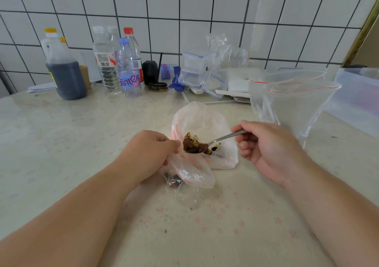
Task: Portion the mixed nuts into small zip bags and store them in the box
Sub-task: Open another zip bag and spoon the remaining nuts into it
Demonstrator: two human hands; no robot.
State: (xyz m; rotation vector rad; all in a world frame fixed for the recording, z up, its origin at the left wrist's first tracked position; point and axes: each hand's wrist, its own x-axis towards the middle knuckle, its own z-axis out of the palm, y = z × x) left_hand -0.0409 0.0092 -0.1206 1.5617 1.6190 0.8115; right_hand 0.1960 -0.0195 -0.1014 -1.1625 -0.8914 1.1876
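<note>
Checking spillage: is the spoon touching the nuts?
Touching. The head view shows the spoon, held by the right hand, heaped with nuts.

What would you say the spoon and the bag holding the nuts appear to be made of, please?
The spoon, held in the right hand, looks like polished metal, probably stainless steel: its thin handle is grey and glints. The bag, whose edge the left hand pinches, looks like thin, soft plastic film: it is milky-translucent, creased and slumped, and the mixed nuts show at its mouth.

Bright, even light; warped edges
</note>
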